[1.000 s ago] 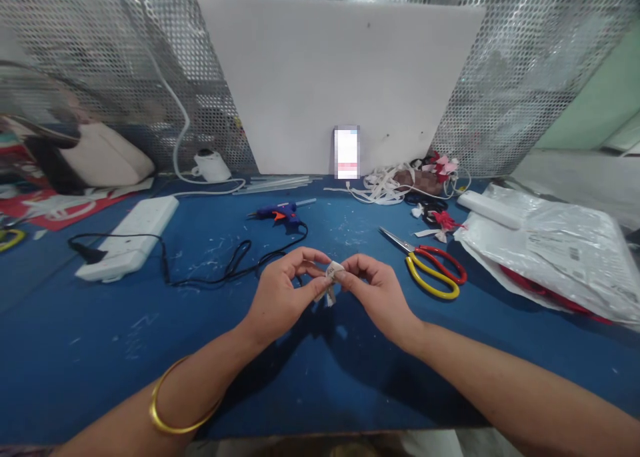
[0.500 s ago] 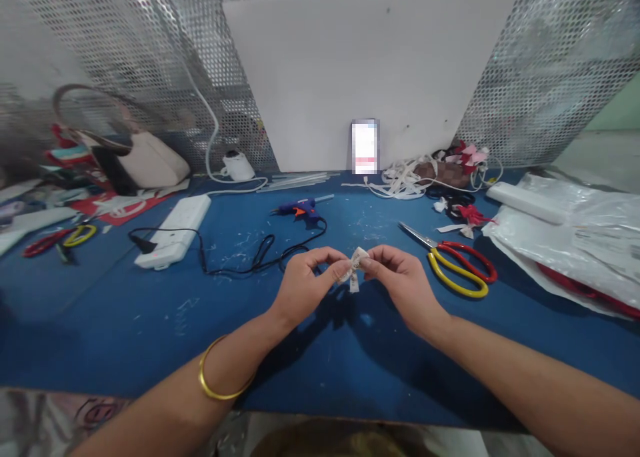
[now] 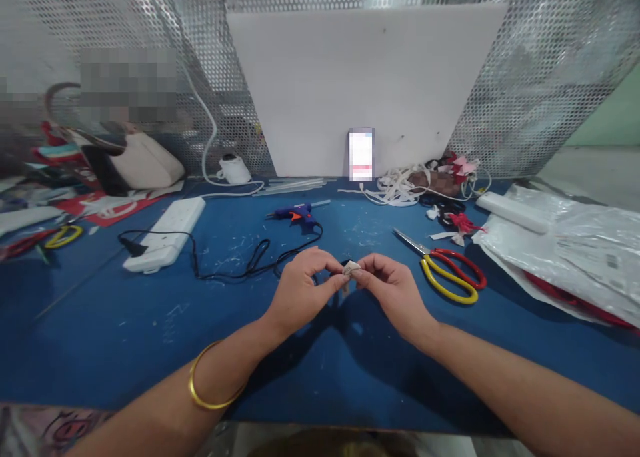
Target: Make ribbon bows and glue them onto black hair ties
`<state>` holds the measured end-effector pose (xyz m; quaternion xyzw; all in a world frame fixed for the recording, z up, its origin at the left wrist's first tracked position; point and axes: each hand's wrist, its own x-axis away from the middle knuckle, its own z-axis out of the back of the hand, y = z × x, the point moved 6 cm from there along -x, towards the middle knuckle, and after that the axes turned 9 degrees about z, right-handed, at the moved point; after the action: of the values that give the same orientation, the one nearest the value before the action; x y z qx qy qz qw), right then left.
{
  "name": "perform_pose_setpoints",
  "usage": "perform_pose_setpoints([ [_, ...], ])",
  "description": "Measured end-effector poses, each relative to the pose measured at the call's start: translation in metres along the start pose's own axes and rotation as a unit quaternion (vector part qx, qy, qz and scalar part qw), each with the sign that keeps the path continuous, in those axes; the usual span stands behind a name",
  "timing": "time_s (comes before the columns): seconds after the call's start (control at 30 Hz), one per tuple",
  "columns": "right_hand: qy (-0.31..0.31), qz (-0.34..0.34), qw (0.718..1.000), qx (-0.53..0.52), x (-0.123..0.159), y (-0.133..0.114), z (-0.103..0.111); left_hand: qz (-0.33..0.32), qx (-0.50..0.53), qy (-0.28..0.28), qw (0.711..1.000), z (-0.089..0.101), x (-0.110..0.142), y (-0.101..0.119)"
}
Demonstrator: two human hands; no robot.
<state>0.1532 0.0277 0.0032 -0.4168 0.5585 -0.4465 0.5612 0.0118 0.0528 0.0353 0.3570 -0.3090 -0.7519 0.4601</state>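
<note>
Above the blue table, a small ribbon bow [image 3: 351, 267], whitish with dark print, is pinched between both hands. My left hand [image 3: 306, 285] grips its left side with thumb and forefinger; a gold bangle circles that forearm. My right hand [image 3: 389, 287] holds the other side the same way, the fingertips of the two hands almost touching. Most of the bow is hidden by the fingers, and its tail hangs blurred below them. Right of my right hand lie scissors [image 3: 445, 270] with one red and one yellow handle. Beyond my left hand rests a blue glue gun [image 3: 296, 213].
A white power strip [image 3: 173, 233] with a black cord lies at left, near a handbag [image 3: 145, 163]. At the back stand a lit phone [image 3: 361, 155] and a heap of white ribbon [image 3: 403, 183]. Plastic bags [image 3: 575, 243] and red bow scraps [image 3: 463, 223] lie at right.
My fingertips have come closer together over the ribbon bow, covering more of it. The whole view has shifted slightly, with the table's things sitting a little lower and further left.
</note>
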Motion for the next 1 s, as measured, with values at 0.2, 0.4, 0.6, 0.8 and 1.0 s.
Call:
perform_pose_setpoints([
  [0.2, 0.003, 0.004, 1.000, 0.015, 0.001, 0.001, 0.000, -0.016, -0.014, 0.015, 1.000, 0.002, 0.001, 0.003],
  [0.4, -0.001, 0.006, 1.000, 0.014, 0.000, 0.002, -0.001, -0.025, -0.017, 0.013, 0.999, 0.001, 0.000, 0.001],
  [0.6, 0.013, 0.009, 1.000, 0.003, 0.000, 0.001, 0.002, -0.004, -0.023, 0.014, 1.000, -0.001, 0.000, -0.005],
  [0.8, 0.013, 0.009, 1.000, 0.005, 0.001, 0.000, 0.001, 0.014, -0.012, -0.005, 1.000, -0.001, -0.001, -0.003],
  [1.0, 0.036, -0.010, 0.999, -0.011, -0.003, 0.007, 0.006, 0.132, 0.154, -0.026, 0.979, -0.001, -0.004, -0.018],
])
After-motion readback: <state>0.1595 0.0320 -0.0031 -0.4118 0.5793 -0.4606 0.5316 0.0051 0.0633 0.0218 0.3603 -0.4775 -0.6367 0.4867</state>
